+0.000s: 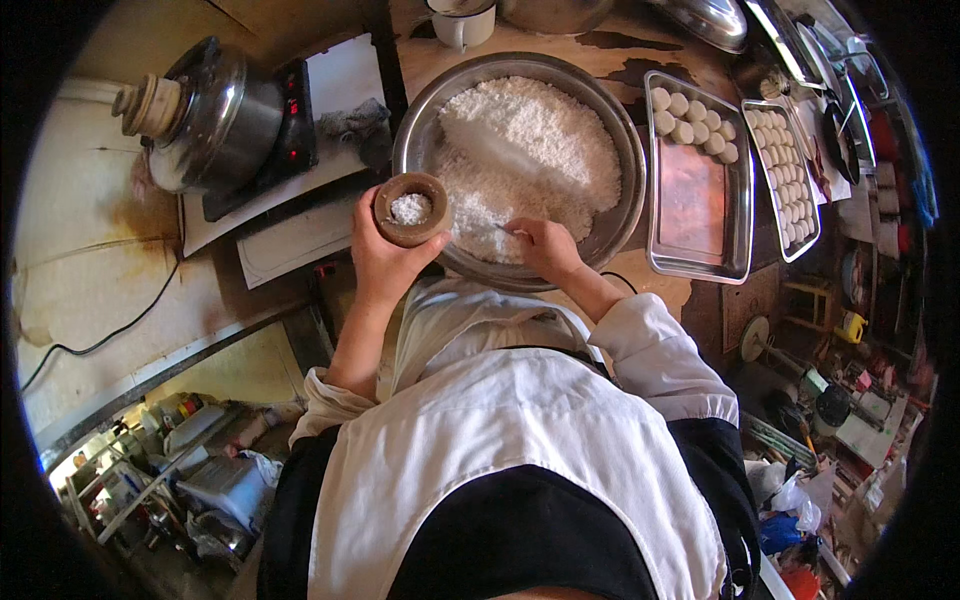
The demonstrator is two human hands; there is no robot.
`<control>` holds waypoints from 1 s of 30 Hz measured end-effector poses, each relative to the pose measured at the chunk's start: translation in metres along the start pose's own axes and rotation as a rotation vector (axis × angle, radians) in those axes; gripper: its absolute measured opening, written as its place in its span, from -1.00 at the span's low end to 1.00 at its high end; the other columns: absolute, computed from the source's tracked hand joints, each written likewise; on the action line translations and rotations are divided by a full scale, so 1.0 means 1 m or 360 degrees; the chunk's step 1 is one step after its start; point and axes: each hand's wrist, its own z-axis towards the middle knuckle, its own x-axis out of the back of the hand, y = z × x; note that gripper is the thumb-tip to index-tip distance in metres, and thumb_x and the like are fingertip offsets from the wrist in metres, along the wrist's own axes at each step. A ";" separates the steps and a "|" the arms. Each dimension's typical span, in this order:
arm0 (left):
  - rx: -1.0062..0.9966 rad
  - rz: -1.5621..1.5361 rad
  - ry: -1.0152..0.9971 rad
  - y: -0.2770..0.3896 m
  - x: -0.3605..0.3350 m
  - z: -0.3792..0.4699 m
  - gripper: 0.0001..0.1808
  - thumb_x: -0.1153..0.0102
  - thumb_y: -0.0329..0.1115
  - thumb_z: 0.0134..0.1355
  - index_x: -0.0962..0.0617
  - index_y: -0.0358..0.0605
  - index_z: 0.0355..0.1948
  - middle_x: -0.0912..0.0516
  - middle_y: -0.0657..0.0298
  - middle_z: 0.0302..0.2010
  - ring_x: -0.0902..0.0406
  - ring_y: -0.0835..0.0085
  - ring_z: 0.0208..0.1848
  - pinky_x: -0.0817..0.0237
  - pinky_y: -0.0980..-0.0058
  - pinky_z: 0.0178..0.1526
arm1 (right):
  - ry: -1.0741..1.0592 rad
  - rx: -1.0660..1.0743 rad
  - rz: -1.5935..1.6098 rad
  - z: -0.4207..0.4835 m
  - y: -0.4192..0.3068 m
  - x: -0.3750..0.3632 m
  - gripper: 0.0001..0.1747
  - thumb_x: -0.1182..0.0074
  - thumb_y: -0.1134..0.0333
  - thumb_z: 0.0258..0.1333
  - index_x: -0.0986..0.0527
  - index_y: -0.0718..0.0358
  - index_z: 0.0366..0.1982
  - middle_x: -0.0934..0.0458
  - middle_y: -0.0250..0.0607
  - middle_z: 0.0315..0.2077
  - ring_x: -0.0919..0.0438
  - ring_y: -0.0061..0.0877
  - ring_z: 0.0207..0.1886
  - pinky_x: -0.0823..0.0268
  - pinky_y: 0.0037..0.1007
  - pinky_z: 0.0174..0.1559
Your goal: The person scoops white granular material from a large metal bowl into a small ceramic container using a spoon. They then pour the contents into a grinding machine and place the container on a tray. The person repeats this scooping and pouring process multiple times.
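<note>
My left hand [392,262] holds a round brown cup-shaped mould [412,232], apparently wooden, upright over the left rim of a wide metal basin [417,120]. White crumbly powder [410,210] lies inside the mould's hollow. Loose white powder [525,120] is heaped in the basin, finer and flatter towards the middle. At the near side of the basin, my right hand [551,247] is low over the powder with curled fingers. Something thin and dark, probably a small utensil [501,226], juts from its fingertips; most of it is hidden.
Right of the basin, a metal tray [739,217] holds several round white cakes [694,120]; a second tray [806,244] is filled with more. At left, a lidded pot [232,120] stands on a lit electric cooker [296,142]. An enamel mug [465,28] stands behind the basin.
</note>
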 end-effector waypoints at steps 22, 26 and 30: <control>-0.0199 0.0140 -0.0321 0.010 -0.052 0.003 -0.04 -0.53 -0.16 -0.43 -0.31 -0.21 0.04 -0.49 0.04 -0.08 -0.41 0.08 -0.01 -0.24 0.22 0.04 | 0.0398 -0.0027 0.0544 -0.029 -0.033 0.069 -0.71 0.10 0.52 0.16 -0.49 0.24 -0.08 -0.36 -0.52 -0.61 -0.26 -0.79 -0.55 -0.12 -0.67 -0.52; -0.0112 -0.0013 -0.0381 0.012 -0.062 0.008 -0.03 -0.54 -0.12 -0.42 -0.31 -0.20 0.05 -0.48 -0.01 -0.06 -0.42 0.07 0.00 -0.26 0.24 0.04 | 0.0667 0.0387 0.0015 -0.046 -0.047 0.050 -0.61 0.08 0.57 0.07 -0.48 0.14 -0.04 -0.41 -0.25 -0.55 -0.40 -0.48 -0.53 -0.29 -0.46 -0.43; -0.0103 -0.0148 -0.0386 0.005 -0.066 0.009 -0.03 -0.55 -0.12 -0.41 -0.31 -0.19 0.05 -0.47 -0.01 -0.05 -0.41 0.06 0.02 -0.27 0.23 0.04 | 0.0646 0.0556 -0.0289 -0.053 -0.051 0.046 -0.53 0.07 0.61 -0.04 -0.47 0.13 -0.03 -0.43 -0.11 -0.44 -0.48 -0.21 -0.40 -0.35 -0.32 -0.36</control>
